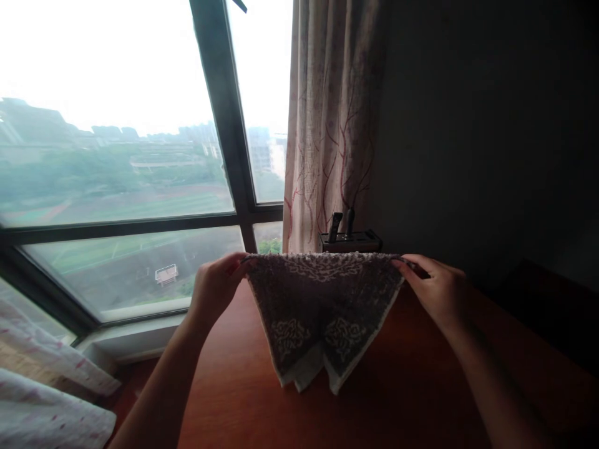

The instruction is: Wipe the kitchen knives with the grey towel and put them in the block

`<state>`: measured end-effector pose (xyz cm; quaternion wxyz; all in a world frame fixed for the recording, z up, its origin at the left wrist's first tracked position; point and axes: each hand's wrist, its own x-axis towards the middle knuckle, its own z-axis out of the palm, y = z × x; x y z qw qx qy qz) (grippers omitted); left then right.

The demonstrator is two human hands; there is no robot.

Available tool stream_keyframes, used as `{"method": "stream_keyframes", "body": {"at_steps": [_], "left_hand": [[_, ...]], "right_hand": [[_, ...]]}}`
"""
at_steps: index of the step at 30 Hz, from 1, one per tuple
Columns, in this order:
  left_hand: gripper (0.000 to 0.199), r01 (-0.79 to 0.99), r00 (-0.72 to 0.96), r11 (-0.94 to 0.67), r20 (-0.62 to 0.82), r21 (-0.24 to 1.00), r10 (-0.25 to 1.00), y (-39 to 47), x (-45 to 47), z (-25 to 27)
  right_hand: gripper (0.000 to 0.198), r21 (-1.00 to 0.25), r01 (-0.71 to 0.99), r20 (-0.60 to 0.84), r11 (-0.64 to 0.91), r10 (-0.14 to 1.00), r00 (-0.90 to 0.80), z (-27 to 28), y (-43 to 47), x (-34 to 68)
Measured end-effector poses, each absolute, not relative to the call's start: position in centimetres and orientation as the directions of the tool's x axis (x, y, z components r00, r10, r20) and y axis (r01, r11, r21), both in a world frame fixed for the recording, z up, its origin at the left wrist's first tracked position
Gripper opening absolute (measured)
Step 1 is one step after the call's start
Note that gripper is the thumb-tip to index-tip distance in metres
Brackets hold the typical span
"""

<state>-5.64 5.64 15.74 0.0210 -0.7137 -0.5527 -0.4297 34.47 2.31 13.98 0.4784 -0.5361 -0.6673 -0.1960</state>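
A dark grey towel point(322, 299) with pale floral patterns hangs in front of me, its top edge stretched nearly level between my hands. My left hand point(219, 280) pinches the upper left corner. At the upper right corner, my right hand point(433, 284) grips the cloth between thumb and fingers. The sides slant inward toward the bottom, where the lower edge folds and shows a paler underside. The lower corners hang over the reddish-brown table point(224, 386); whether they touch it I cannot tell.
Behind the towel stands a dark box-shaped holder point(369, 240) with black-handled items upright in it. A patterned curtain point(322, 125) hangs beyond it, next to a large window point(116, 218). Another light curtain point(51, 405) is at the lower left.
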Motion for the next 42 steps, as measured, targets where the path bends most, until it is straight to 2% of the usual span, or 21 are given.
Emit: {"method": "stream_keyframes", "body": {"at_steps": [4,6,11,17,20,23,26,29,33,37,42], "left_hand": [[0.032,0.803,0.081,-0.408,0.600,0.434,0.796,5.4,-6.2,16.8],[0.032,0.773,0.049,-0.412,0.603,0.482,0.796,5.4,-6.1,17.3],[0.038,0.507,-0.073,-0.384,0.482,0.772,0.873,5.7,-5.6,18.1],[0.036,0.312,-0.093,-0.357,0.402,0.880,0.911,5.7,-5.6,18.4],[0.032,0.264,-0.099,-0.372,0.409,0.890,0.907,5.5,-5.5,18.6],[0.034,0.190,-0.090,-0.373,0.394,0.908,0.914,5.4,-5.3,18.8],[0.033,0.028,-0.078,-0.351,0.352,0.936,0.933,5.5,-5.0,19.1],[0.028,-0.111,-0.092,-0.322,0.313,0.940,0.945,5.7,-4.8,19.4],[0.027,-0.186,-0.126,-0.309,0.289,0.933,0.949,6.1,-4.7,19.7],[0.033,-0.149,-0.155,-0.355,0.333,0.923,0.930,6.6,-4.8,19.7],[0.032,-0.063,-0.175,-0.476,0.460,0.877,0.871,6.7,-4.6,19.8]], "right_hand": [[0.031,-0.146,0.930,0.877,0.338,0.480,-0.037,14.8,2.7,35.5],[0.030,-0.130,0.928,0.884,0.349,0.465,-0.051,15.6,2.6,35.6],[0.026,-0.219,0.918,0.869,0.329,0.495,0.030,18.0,2.0,34.9],[0.020,-0.391,0.836,0.813,0.385,0.570,0.118,19.1,2.2,34.9],[0.020,-0.565,0.715,0.736,0.411,0.643,0.212,19.1,2.8,35.2],[0.020,-0.757,0.489,0.613,0.433,0.730,0.302,19.2,3.4,35.3],[0.021,-0.847,0.257,0.530,0.466,0.783,0.327,19.4,3.8,35.4],[0.023,-0.893,0.069,0.443,0.445,0.842,0.309,19.5,3.9,35.6],[0.022,-0.913,-0.081,0.370,0.400,0.895,0.249,19.3,4.2,36.1],[0.018,-0.891,-0.177,0.372,0.419,0.895,0.245,19.1,4.7,36.2],[0.017,-0.847,-0.239,0.412,0.475,0.871,0.268,19.1,4.9,36.2]]}}
